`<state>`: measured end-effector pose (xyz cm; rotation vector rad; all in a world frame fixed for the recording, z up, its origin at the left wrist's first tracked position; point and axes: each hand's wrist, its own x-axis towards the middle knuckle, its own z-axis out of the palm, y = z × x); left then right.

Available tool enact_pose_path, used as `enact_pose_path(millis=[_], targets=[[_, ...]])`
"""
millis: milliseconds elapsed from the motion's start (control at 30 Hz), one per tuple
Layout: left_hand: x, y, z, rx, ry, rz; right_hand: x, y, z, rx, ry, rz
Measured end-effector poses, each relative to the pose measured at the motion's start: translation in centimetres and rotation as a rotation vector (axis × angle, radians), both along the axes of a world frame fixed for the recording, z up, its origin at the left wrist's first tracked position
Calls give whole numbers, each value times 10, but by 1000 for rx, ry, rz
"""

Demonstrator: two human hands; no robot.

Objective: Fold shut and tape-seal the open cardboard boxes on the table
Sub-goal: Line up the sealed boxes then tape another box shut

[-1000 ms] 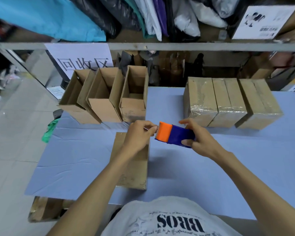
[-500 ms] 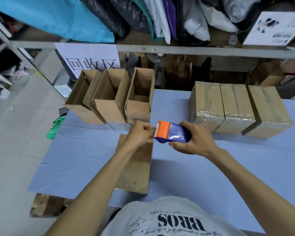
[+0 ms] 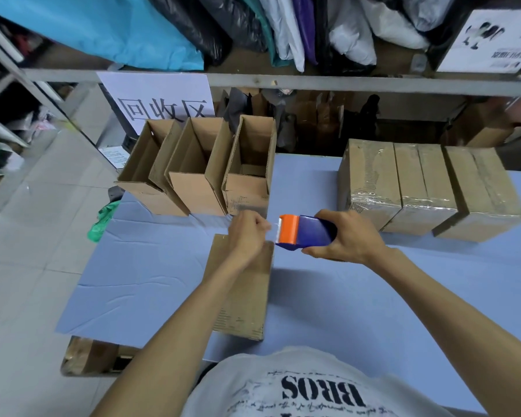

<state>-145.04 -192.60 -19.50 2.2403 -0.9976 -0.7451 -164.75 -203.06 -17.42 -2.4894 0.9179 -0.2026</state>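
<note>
Presently, the right hand grips the blue-and-orange tape dispenser, fingers curled round its body. It is held just above the far end of the folded cardboard box, which lies flat on the desk before the person. The left hand pinches what appears to be the free tape end at the orange cutter, evidently to draw out a length for the seam. Judgement: flaps folded, taping not yet begun on this box. Three open boxes stand upright at the desk's far left, awaiting closure. Three taped boxes sit side by side at far right, kept apart as finished stock
</note>
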Motion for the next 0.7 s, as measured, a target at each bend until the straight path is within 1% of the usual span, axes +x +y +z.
enact_pose_path(millis=[33, 67, 167, 233, 333, 500, 567, 700], targets=[[11, 3, -4, 10, -6, 22, -9, -4, -2, -5, 9, -41], [22, 7, -5, 19, 26, 33, -18, -7, -3, -6, 13, -78], [34, 12, -1, 22, 170, 1, -35, -17, -3, -40, 64, -53], [31, 10, -2, 1, 179, 2, -37, -19, -3, -47, 87, -49], [25, 7, -5, 27, 202, 1, -43, -23, -7, -58, 84, -67], [23, 5, -16, 112, 71, -29, -49, -22, -18, 5, 51, -69], [21, 4, -17, 138, 56, -45, -51, -24, -22, 6, 59, -68], [19, 3, -21, 120, 51, -58, -52, -26, -27, 26, 55, -71]])
